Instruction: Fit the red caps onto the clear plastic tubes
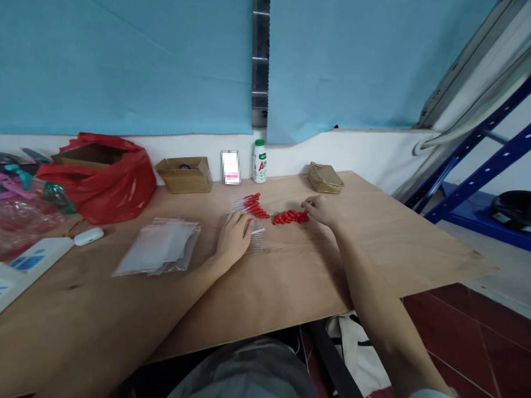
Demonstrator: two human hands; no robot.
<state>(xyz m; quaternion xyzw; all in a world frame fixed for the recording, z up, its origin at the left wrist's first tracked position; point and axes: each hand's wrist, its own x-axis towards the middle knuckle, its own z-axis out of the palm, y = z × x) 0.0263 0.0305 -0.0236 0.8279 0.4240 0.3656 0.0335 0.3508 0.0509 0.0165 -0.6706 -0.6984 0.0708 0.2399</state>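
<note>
My left hand rests on the table with its fingers bent and drawn together, at the left end of a group of thin clear tubes. Whatever lies beneath those fingers is hidden. Just beyond it lies a bunch of clear tubes with red ends, pointing various ways. A small pile of red caps sits to the right of them. At the pile's right edge is my right hand, thumb and fingers pinched together; what they hold is too small to make out.
Clear plastic bags lie left of my left hand. Along the back stand an open cardboard box, a phone, a white bottle and a brown package. A red bag and white power strip are at left.
</note>
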